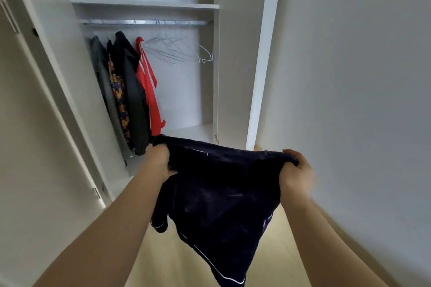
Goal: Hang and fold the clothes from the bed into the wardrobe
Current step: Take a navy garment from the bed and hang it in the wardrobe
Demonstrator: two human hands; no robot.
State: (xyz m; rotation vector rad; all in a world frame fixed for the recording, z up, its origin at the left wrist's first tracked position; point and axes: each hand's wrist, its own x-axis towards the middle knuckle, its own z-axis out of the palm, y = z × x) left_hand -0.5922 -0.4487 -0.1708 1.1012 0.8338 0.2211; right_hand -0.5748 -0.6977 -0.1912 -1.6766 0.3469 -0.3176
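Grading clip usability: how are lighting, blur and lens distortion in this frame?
Head view: soft, even light, no glare; the wardrobe frame leans and bows from the wide-angle lens; the right hand is smeared by motion blur, the left hand sharper; the dark garment they grip reads nearly black, only its white piping distinct; the empty hangers look soft.

Navy garment point(221, 198) (white piping), red top point(149, 91), white wardrobe point(238, 53).
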